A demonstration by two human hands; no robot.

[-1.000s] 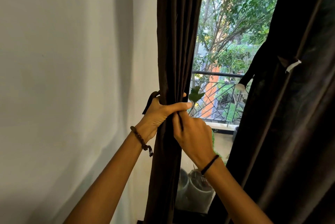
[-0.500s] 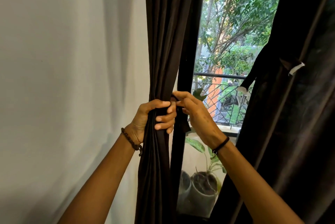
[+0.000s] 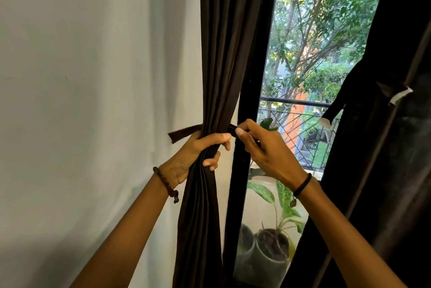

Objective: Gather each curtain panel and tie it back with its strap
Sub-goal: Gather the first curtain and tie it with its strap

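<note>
**A:** What takes the most room in our view?

**B:** The white wall (image 3: 93, 101) on the left. After it comes the right curtain panel (image 3: 384, 182), dark brown, which fills the right edge.

**A:** And the panel that we handle?

**B:** The left curtain panel (image 3: 224, 54) hangs between the wall and the black window frame (image 3: 253, 66). At middle height it is gathered into a narrow bundle, and below that it falls in tight folds.

**A:** What do we see through the glass?

**B:** Trees, a dark railing (image 3: 296, 102), and low down two pots (image 3: 270, 248) with plants (we cannot tell if they stand inside or outside).

**A:** Now our hands.

**B:** Our left hand (image 3: 198, 148) grips the bundle, and its fingers (image 3: 217, 136) are curled round the cloth from the wall side. Our right hand (image 3: 268, 150) is just beside it, in front of the frame. Its thumb and forefinger pinch one end of the strap (image 3: 184, 132).

**A:** Where does the strap run?

**B:** It passes behind the bundle, just above the left hand. Its other end sticks out free toward the wall.

**A:** And the smallest things?

**B:** A beaded bracelet (image 3: 166, 182) on the left wrist and a black band (image 3: 303, 184) on the right wrist.
</note>
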